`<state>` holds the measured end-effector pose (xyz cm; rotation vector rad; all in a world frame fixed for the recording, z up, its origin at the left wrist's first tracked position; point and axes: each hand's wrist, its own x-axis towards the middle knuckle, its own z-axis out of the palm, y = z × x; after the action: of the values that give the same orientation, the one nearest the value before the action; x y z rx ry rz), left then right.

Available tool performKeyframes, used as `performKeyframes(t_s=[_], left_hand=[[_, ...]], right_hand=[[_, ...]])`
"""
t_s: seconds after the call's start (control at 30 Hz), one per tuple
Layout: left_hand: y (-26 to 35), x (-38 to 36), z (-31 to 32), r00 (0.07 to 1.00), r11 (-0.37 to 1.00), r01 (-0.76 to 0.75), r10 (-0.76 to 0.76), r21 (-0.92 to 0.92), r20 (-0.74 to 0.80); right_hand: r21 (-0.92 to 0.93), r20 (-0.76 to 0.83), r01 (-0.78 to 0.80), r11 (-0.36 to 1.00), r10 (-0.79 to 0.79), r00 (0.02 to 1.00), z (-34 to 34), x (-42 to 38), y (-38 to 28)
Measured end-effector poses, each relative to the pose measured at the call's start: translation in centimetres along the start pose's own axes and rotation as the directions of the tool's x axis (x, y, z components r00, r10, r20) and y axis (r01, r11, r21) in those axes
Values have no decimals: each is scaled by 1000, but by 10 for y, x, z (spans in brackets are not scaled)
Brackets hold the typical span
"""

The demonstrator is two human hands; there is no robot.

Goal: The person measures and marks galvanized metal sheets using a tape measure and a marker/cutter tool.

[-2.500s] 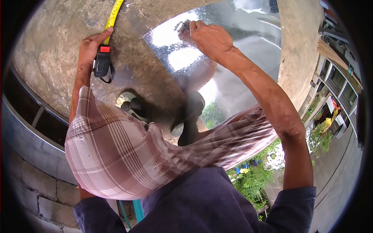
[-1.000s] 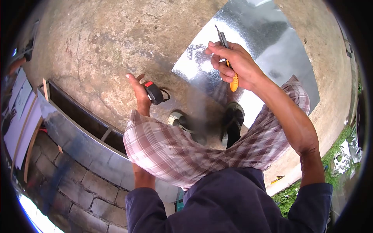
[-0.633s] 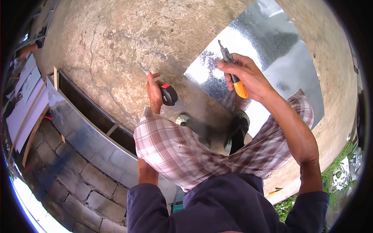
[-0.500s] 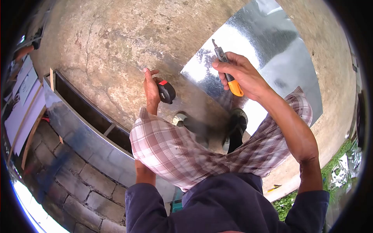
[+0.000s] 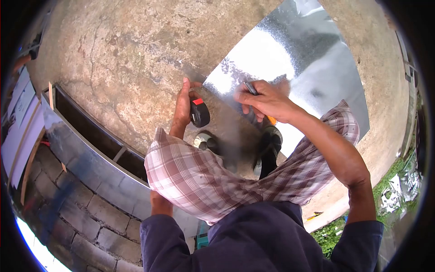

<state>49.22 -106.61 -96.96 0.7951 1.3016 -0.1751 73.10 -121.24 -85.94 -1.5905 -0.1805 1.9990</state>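
Note:
My left hand (image 5: pixel 183 105) is closed on a black tape measure (image 5: pixel 199 113) with a red patch, at the left corner of a shiny metal sheet (image 5: pixel 333 72). Its thumb and index finger point upward. Wrapped in my right hand (image 5: pixel 265 102) is a cutter with a grey-black body (image 5: pixel 250 88) and an orange handle end (image 5: pixel 272 120); my fingers hide much of it. The cutter is above the sheet's lower left part. The sheet lies on the concrete floor (image 5: pixel 149 50).
A long metal-edged frame (image 5: pixel 90 124) stands at the left beside a block wall (image 5: pixel 104 213). Boards (image 5: pixel 20 122) lean at the far left, near another person's arm (image 5: pixel 22 61). Grass (image 5: pixel 328 235) and scraps (image 5: pixel 398 192) lie at the lower right.
My right hand has moved left and down, closer to my left hand, and the cutter has turned so its tip is less visible. The whole view has shifted slightly.

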Motion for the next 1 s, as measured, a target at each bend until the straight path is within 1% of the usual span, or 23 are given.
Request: performKeyframes(t_s=[0.03,0.13,0.17,0.27,0.37,0.4,0.47,0.5,0.53,0.6,0.7,0.8,0.83,0.93,0.97,1.0], left_hand=[[0,0,-2,999,1000,16,-16,10,33],[-6,2,-10,999,999,40,-40,7,-7],[-7,2,-11,998,998,49,-50,-35,-29],[-9,2,-18,999,993,38,-41,-111,-26],[-8,1,-18,999,978,41,-40,-203,8],[-6,-1,-21,999,972,36,-35,-231,10],[-4,-2,-16,998,966,10,-27,-258,-63],[-4,-3,-16,998,966,-20,5,-256,-62],[-6,-2,-19,996,977,-12,-6,-213,-86],[-16,6,-27,995,993,-66,59,-98,-77],[-7,-1,-25,996,986,-60,50,-152,-71],[15,-8,-29,998,968,-36,24,-246,-53],[28,-10,-32,999,961,-23,10,-276,-48],[72,-34,-45,996,965,-76,61,-250,-67],[90,-48,-46,991,970,-131,120,-206,-67],[110,-62,-45,982,969,-186,177,-161,-70]], right_hand=[[-26,8,-3,1000,4,1000,1,-2,-2],[-93,34,-6,996,10,999,2,-5,-10],[-112,37,-10,994,14,999,2,-6,-12],[-85,5,-86,993,87,996,5,-7,-21],[12,-5,-74,997,74,997,6,-2,-18],[-15,-24,-56,998,56,998,8,-2,-17],[-71,-49,12,997,-15,999,11,-1,-20],[-59,-50,15,998,-18,999,12,-1,-21],[-54,-74,21,998,-25,997,11,2,-14],[-48,-125,30,998,-35,992,9,15,10],[-29,-76,-60,998,57,995,9,21,19],[-28,-58,-243,970,241,969,13,18,15],[43,3,-280,959,280,960,14,17,7],[128,38,-135,983,131,991,32,-3,-21],[249,43,-114,962,106,993,40,-13,-36],[317,-15,-73,946,82,997,52,-22,-49]])
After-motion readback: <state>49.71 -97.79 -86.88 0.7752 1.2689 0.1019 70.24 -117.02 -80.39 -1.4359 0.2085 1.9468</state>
